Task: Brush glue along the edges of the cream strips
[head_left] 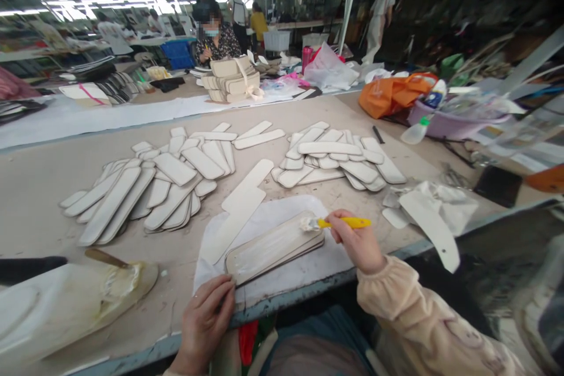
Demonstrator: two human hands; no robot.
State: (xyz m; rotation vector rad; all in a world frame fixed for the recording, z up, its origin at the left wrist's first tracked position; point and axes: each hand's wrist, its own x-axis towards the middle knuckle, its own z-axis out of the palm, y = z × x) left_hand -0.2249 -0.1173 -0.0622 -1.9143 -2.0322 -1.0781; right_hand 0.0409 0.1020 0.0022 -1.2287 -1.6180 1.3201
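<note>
My right hand (356, 241) is closed on a yellow-handled brush (339, 223). Its white bristles touch the far end of a stack of long beige insole-shaped pieces (273, 248), whose top is smeared with white glue. The stack lies on a white cloth (268, 217) near the table's front edge. My left hand (205, 320) rests on the cloth at the stack's near end, fingers curled down and pressing its corner.
Two heaps of the same pale pieces (150, 182) (339, 158) lie spread further back on the table. A glue container with a stick in it (79, 299) sits at the left. A tied bundle (233, 79), an orange bag (392, 94) and a lilac basin (453, 123) stand beyond. A person sits at the far side.
</note>
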